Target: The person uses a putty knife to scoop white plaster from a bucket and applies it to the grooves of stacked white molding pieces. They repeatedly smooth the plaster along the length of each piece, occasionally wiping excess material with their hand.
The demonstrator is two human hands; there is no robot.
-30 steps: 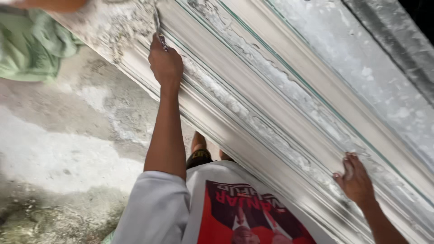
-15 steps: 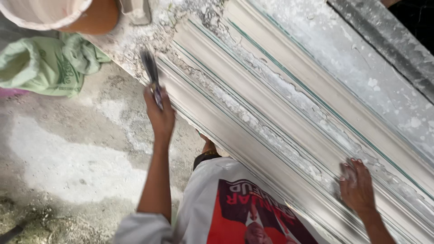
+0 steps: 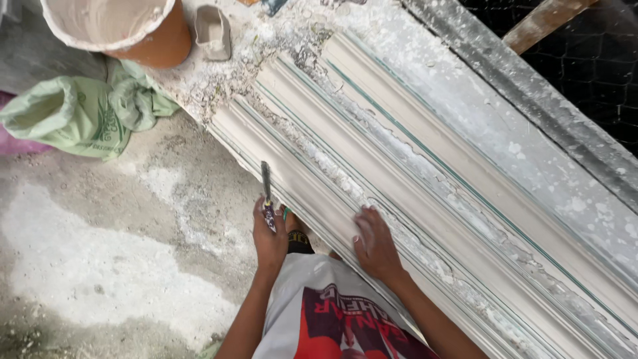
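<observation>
Left hand (image 3: 268, 240) has pulled back toward the body, fist closed round a thin scraper (image 3: 266, 193) by the near edge of the plaster moulding (image 3: 372, 166); right hand (image 3: 373, 244) now lies flat on it; bucket (image 3: 116, 26) shows at the bench's far end.

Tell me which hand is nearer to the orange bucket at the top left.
Left. The left hand, gripping a thin tool, sits below and right of the orange bucket. The right hand rests flat on the white moulding, farther right.
</observation>
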